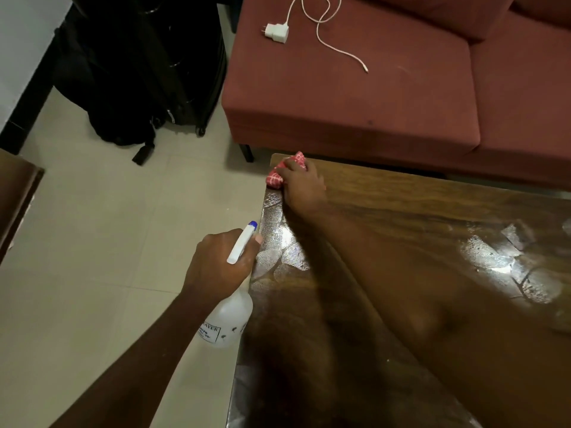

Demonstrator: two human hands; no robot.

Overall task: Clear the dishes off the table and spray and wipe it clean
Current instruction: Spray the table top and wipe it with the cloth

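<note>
A dark wooden table fills the right and lower part of the head view, with wet smears near its left edge and at the right. My right hand presses a red and white checked cloth onto the table's far left corner. My left hand holds a white spray bottle with a blue nozzle tip, just off the table's left edge, nozzle pointing up and away. No dishes show on the visible part of the table.
A red sofa stands close behind the table, with a white charger and cable on its seat. Black bags sit on the tiled floor at the upper left. A brown furniture edge shows at far left.
</note>
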